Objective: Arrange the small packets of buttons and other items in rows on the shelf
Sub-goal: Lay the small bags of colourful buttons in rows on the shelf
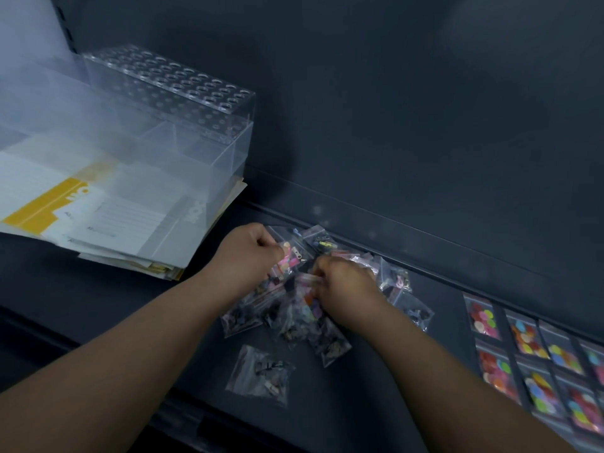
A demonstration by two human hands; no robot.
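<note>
- Here, both forearms reached forward and inward over the dark shelf (376,397), meeting at the loose pile of packets (294,322) that lay on it.
- The left hand (251,253) was at the pile's upper left edge, knuckles up and fingers curled. Its thumb and fingertips pinched a clear packet with pink pieces (289,256).
- The right hand (343,289) was on the pile's right side, back of the hand upward. Its fingers were curled round the top strip of another packet (307,279), whose contents could not be made out.
- The two hands were close together over the pile, with the wrists angled toward each other.
- Just below the pile, a single packet of dark pieces (261,374) lay flat on the shelf, apart from the others.
- Well to the right of the pile, the rows of button packets (536,361) lay flat side by side, with bright buttons showing through the plastic.
- Up and to the left of the pile, a clear acrylic box (170,103) rested on a stack of papers (108,220).
</note>
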